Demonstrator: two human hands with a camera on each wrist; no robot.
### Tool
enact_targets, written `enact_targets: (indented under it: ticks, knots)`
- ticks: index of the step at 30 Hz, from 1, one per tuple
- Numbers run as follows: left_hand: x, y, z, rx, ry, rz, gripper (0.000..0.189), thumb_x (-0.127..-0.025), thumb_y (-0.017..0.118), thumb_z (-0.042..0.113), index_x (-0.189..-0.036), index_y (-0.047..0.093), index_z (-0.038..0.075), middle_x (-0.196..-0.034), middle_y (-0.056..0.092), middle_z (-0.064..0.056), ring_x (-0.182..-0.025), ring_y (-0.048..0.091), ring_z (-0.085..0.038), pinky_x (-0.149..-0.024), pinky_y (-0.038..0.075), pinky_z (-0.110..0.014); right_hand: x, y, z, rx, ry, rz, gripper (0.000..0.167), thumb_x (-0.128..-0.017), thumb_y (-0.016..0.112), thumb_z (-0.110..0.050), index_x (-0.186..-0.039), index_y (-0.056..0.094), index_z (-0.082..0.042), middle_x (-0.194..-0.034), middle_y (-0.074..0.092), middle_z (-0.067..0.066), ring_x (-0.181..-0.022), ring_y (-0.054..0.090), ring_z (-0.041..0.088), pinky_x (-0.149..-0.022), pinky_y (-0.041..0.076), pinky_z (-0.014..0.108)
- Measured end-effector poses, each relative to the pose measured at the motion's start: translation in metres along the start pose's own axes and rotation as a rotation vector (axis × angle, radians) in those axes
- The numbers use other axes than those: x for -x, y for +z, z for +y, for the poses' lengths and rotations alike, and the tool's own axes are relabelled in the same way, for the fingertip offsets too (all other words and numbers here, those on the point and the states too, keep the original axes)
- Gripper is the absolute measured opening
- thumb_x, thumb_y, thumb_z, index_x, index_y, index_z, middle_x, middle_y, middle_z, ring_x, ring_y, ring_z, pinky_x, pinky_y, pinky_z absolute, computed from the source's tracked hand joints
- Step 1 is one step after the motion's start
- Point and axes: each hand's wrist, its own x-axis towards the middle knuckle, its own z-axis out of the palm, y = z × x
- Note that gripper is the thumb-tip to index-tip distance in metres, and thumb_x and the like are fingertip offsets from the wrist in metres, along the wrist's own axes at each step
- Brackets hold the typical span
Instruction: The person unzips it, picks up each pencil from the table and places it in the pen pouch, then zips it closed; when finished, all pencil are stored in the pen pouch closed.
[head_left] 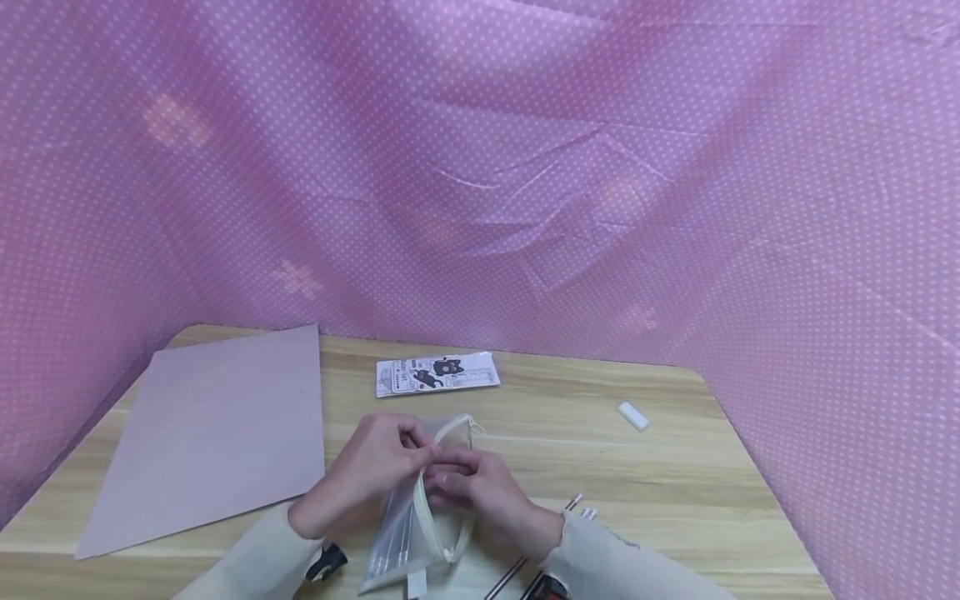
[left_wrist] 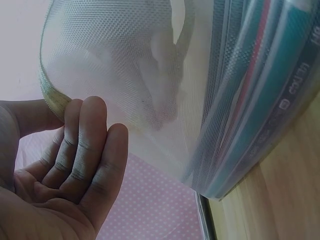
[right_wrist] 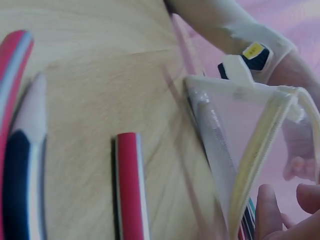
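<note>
A translucent mesh zip pouch (head_left: 401, 525) with a cream zipper (right_wrist: 260, 150) stands tilted on the table, its mouth gaping. Pencils (left_wrist: 240, 105) show through its mesh along the bottom side. My left hand (head_left: 386, 454) pinches the zipper edge between thumb and index finger, the other fingers loosely bent (left_wrist: 75, 165). At the mouth, my right hand (head_left: 483, 496) has its fingers reaching inside, their shapes showing faintly through the mesh in the left wrist view. Its thumb and index finger stand apart in the right wrist view, with nothing visible between them.
Loose red-striped pencils (right_wrist: 130, 185) lie beneath my right forearm. Behind the pouch is a ruler set packet (head_left: 438, 374) with black cats. A white eraser (head_left: 633, 415) rests at right. A large grey board (head_left: 225, 425) covers the left side. Pink dotted cloth (head_left: 480, 167) surrounds the table.
</note>
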Motion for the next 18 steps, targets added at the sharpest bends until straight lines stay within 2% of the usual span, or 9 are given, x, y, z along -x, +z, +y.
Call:
enact_targets:
  ticks: [4, 8, 14, 18]
  knots:
    - [-0.001, 0.000, 0.000, -0.009, -0.001, 0.004, 0.009, -0.082, 0.079, 0.017, -0.076, 0.072, 0.019, -0.070, 0.069, 0.005, -0.062, 0.061, -0.012, -0.055, 0.051, -0.022, 0.002, -0.008, -0.004, -0.041, -0.010, -0.008, 0.045, -0.093, 0.063, -0.005, -0.136, 0.056, 0.006, -0.128, 0.068, 0.025, -0.107, 0.073, 0.019, -0.094, 0.059, 0.034]
    - [-0.001, -0.001, 0.000, 0.002, 0.001, 0.005, 0.009, -0.082, 0.079, 0.016, -0.077, 0.072, 0.018, -0.071, 0.069, 0.004, -0.062, 0.061, -0.012, -0.055, 0.052, -0.023, 0.004, -0.019, -0.008, -0.086, -0.004, 0.035, 0.049, -0.092, 0.064, -0.008, -0.137, 0.053, 0.009, -0.130, 0.066, 0.026, -0.106, 0.073, 0.019, -0.095, 0.059, 0.033]
    - [-0.002, -0.001, 0.000, 0.015, -0.014, 0.008, 0.011, -0.083, 0.080, 0.016, -0.075, 0.072, 0.018, -0.068, 0.068, 0.004, -0.059, 0.060, -0.013, -0.053, 0.052, -0.024, 0.006, -0.041, -0.015, -0.137, 0.002, 0.114, 0.052, -0.093, 0.064, -0.008, -0.138, 0.049, 0.012, -0.124, 0.071, 0.021, -0.107, 0.073, 0.019, -0.097, 0.058, 0.034]
    - [-0.001, -0.001, 0.001, 0.026, -0.010, 0.006, 0.010, -0.083, 0.080, 0.017, -0.076, 0.073, 0.017, -0.067, 0.067, 0.003, -0.058, 0.059, -0.013, -0.052, 0.052, -0.024, 0.008, -0.059, -0.019, -0.118, -0.028, 0.160, 0.050, -0.093, 0.062, -0.005, -0.137, 0.046, 0.014, -0.116, 0.074, 0.013, -0.105, 0.073, 0.018, -0.099, 0.057, 0.033]
